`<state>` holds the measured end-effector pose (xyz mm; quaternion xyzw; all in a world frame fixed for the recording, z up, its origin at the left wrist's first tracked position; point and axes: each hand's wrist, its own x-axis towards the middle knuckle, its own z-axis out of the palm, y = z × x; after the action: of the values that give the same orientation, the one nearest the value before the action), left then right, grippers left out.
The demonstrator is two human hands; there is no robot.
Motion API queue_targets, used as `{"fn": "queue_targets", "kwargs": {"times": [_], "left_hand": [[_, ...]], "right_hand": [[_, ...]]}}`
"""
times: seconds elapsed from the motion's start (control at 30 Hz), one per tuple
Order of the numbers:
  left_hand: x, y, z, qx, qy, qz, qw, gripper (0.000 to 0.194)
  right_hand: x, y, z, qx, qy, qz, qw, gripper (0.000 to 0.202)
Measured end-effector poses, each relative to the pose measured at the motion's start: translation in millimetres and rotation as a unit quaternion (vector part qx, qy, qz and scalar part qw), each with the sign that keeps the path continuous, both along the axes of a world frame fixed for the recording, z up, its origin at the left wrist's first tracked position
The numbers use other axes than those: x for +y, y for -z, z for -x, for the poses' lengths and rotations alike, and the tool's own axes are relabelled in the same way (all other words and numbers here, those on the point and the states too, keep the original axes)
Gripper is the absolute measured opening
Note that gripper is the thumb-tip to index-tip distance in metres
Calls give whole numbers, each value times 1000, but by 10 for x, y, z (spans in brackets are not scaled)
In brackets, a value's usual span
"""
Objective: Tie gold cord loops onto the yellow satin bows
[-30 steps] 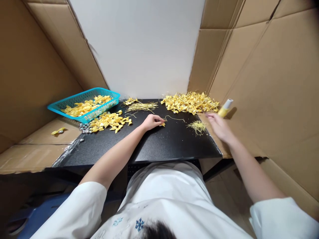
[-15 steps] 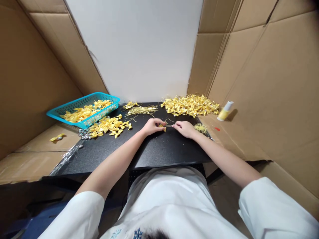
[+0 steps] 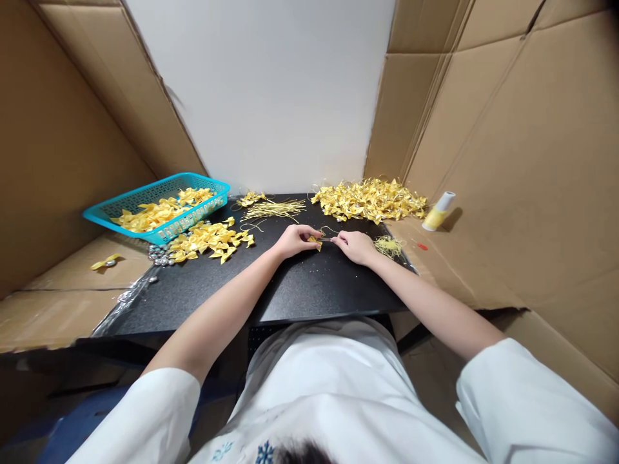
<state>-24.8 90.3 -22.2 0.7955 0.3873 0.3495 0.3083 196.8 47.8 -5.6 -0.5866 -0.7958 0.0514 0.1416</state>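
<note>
Between the thumb and fingers of my left hand (image 3: 296, 241) is a small yellow ribbon bow (image 3: 316, 243), partly covered by the fingertips. My right hand (image 3: 355, 246) is closed around a slim metallic tool (image 3: 327, 240), whose tip reaches the bow; its exact kind is too small to make out. A thin yellow cord curves up from the bow behind the tool. Both hands are over the middle of the black tabletop (image 3: 290, 290).
A turquoise basket (image 3: 220, 200) with yellow bows stands left. Nearby lie loose bows (image 3: 213, 240), silvery beads (image 3: 158, 255) and yellow cords (image 3: 273, 209). Finished-looking bows with cords (image 3: 370, 198) form a heap back right. Cord scraps (image 3: 388, 246) and a thread spool (image 3: 439, 211) are right.
The view has shifted slightly. Both hands keep nearly the same place and grip, with the left fingers a little more open around the bow.
</note>
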Motion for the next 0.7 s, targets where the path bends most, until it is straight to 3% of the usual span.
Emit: {"fn": "queue_targets", "kwargs": {"times": [0.7], "left_hand": [[10,-12,4,20,-14,16,1000,44]], "right_hand": [[42,-9,42,19,3,10,1000,47]]}}
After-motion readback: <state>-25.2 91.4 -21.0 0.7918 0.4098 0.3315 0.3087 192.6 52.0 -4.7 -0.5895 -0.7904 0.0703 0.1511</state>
